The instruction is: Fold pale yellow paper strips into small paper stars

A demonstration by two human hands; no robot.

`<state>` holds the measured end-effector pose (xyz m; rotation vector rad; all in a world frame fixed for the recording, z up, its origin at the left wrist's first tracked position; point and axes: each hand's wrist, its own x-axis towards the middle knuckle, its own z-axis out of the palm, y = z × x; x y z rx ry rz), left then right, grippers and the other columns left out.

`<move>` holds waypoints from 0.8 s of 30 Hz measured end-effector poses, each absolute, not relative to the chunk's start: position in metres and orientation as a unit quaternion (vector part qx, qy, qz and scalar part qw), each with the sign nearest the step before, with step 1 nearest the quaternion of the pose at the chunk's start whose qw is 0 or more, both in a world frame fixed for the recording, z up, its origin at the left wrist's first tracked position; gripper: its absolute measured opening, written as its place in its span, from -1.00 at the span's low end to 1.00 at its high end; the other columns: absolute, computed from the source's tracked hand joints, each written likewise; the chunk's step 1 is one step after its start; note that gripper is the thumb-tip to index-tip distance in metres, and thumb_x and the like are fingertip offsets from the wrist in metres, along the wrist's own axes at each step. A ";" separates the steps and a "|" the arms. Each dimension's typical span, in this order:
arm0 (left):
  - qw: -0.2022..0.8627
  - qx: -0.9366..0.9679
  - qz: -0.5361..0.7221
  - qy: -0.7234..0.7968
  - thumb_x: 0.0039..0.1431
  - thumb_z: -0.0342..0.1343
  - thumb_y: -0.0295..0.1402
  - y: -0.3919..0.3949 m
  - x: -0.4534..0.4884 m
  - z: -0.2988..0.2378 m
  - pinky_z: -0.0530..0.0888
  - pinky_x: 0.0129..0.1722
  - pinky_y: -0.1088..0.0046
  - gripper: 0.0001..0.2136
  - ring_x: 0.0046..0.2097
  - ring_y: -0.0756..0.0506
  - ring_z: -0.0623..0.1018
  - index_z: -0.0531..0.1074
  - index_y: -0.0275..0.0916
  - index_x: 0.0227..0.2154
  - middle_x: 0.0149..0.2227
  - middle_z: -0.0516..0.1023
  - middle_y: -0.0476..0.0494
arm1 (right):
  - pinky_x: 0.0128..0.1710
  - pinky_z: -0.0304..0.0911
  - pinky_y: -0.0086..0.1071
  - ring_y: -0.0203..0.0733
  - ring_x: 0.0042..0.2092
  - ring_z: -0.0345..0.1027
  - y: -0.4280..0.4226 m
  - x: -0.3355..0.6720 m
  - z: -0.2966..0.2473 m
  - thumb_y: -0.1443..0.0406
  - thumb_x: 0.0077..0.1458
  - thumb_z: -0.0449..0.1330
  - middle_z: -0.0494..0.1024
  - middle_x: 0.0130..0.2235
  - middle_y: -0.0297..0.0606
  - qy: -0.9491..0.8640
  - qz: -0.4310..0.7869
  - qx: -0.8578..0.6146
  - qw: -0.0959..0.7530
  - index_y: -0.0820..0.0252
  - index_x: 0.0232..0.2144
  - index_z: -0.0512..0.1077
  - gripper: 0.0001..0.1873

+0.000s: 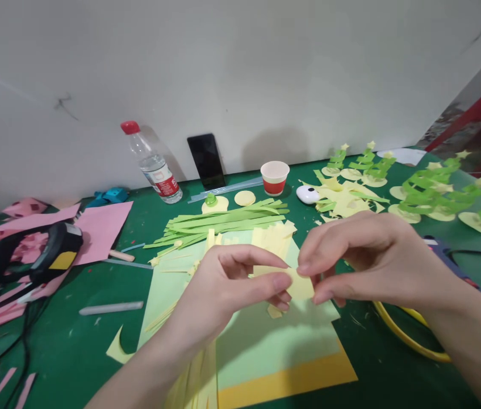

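Between my two hands is a small piece of pale yellow paper (302, 287), held up over the light green sheets (274, 352). My left hand (227, 281) pinches its left part between thumb and fingers. At the paper's right edge, my right hand (363, 258) grips it with thumb and fingertips. A small yellow scrap (274, 311) lies on the sheets beneath. Behind my hands are pale yellow paper strips (272, 238) and a bundle of green paper strips (223, 221). A round yellow disc with a green coil (211, 200) sits beyond, beside a plain yellow disc (245, 197).
A water bottle (155, 170), a phone (206, 161) and a paper cup (275, 177) stand along the wall. Green paper spirals with stars (431, 182) fill the right side. Yellow-handled scissors (406, 335) lie by my right wrist. A glue gun (59, 250) and pink paper (101, 230) are at left.
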<state>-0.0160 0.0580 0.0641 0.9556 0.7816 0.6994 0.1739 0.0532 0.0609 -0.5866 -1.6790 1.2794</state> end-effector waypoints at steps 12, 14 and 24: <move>0.673 0.472 0.420 0.383 -0.11 0.29 -0.57 0.056 -0.016 0.062 0.44 -0.51 0.69 -0.88 -0.51 0.10 0.50 0.57 -0.22 -0.59 -0.56 0.58 0.07 | -0.65 0.17 -0.66 -0.47 -0.60 0.25 0.049 0.164 0.069 0.35 0.07 0.18 0.42 -0.60 -0.39 -0.732 0.463 -0.358 0.349 0.25 -0.58 0.40 -0.80; 0.659 0.481 0.434 0.381 -0.11 0.30 -0.56 0.055 -0.015 0.060 0.43 -0.52 0.69 -0.88 -0.51 0.10 0.49 0.58 -0.20 -0.58 -0.55 0.58 0.08 | -0.68 0.12 -0.65 -0.48 -0.65 0.19 0.049 0.160 0.068 0.35 0.11 0.14 0.37 -0.65 -0.41 -0.742 0.440 -0.364 0.352 0.25 -0.63 0.37 -0.72; 0.768 0.388 0.438 0.259 0.08 0.21 -0.31 0.057 -0.005 0.060 0.49 -0.34 0.62 -0.83 -0.43 0.05 0.53 0.63 -0.25 -0.51 -0.53 0.59 0.00 | -0.68 0.11 -0.58 -0.44 -0.65 0.20 0.045 0.160 0.062 0.39 0.05 0.10 0.41 -0.63 -0.36 -0.643 0.511 -0.371 0.434 0.26 -0.62 0.41 -0.76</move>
